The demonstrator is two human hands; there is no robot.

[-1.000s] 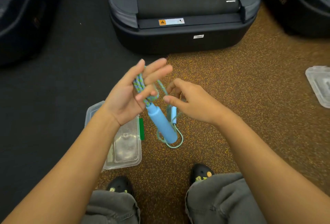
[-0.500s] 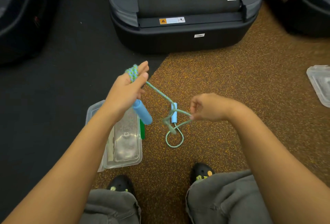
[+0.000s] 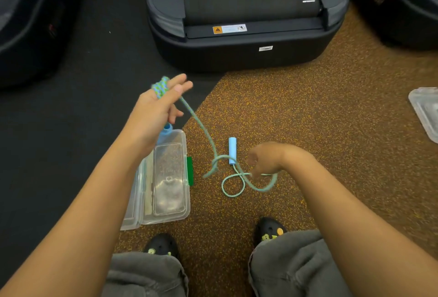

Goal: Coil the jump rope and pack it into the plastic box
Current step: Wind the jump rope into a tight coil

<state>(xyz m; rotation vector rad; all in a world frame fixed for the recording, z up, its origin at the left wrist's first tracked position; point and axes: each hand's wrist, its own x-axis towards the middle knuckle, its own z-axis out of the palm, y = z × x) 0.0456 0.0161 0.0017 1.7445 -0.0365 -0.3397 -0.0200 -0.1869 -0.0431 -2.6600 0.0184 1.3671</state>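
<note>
A green-and-blue braided jump rope (image 3: 201,128) runs from coils wound around the fingers of my left hand (image 3: 156,109) down to loose loops on the floor. One blue handle (image 3: 167,129) hangs under my left hand, mostly hidden by it. The second blue handle (image 3: 232,150) lies on the brown floor. My right hand (image 3: 263,158) is lower right, fingers closed on a rope strand near the floor loops. The clear plastic box (image 3: 163,216) with a green latch lies open on the floor below my left forearm.
A black treadmill (image 3: 241,43) stands straight ahead, with other dark machines at far left and far right. A second clear plastic lid or box (image 3: 426,109) lies at the right edge. My knees and black shoes are at the bottom.
My left hand has turned and swung left with the coils. My right hand has dropped lower and pulled a strand outward, so the rope now stretches between both hands.
</note>
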